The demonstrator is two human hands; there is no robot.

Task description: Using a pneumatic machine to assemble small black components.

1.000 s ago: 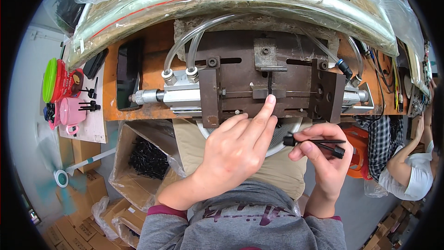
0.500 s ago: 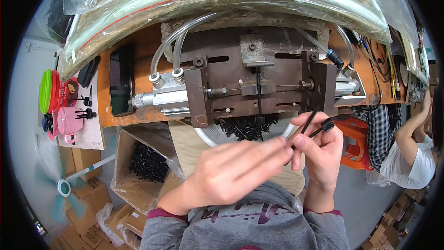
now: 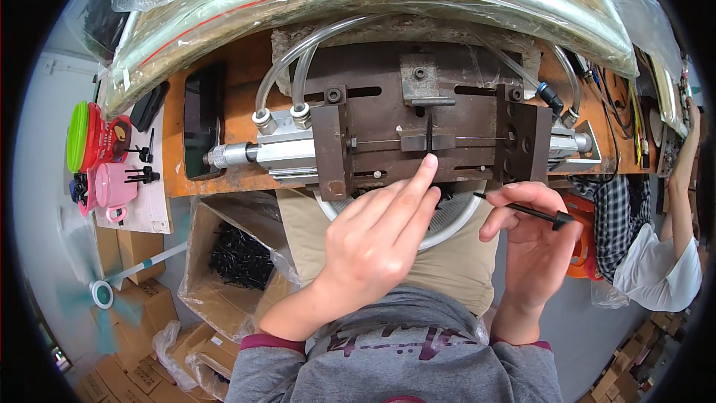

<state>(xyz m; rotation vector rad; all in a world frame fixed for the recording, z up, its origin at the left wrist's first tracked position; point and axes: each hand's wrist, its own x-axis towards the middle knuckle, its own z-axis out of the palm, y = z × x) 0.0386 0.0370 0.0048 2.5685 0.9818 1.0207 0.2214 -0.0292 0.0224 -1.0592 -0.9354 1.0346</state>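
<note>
At the far left, a pink cup (image 3: 115, 183) is seen. Next comes an orange desk (image 3: 242, 108), with a box (image 3: 200, 269) of black bits (image 3: 242, 257) below it. The left hand (image 3: 377, 239) is held with its fingers stretched out, close together; nothing is pinched by them. The pointing finger is put at the near end of the first stick (image 3: 429, 130), which is set in a small block (image 3: 414, 141) in the middle of the machine (image 3: 373, 116). If that stick is pushed crooked, it could be bent by the pins (image 3: 380, 140) at its sides. If the finger is left too near and the pins are moved, it could be poked. Below, a round basket (image 3: 468, 215) is partly hidden. At the right, the second stick (image 3: 526, 211) is pinched by the thumb and fingers of the right hand (image 3: 533, 250); it could be dropped if the hold is too loose.
</note>
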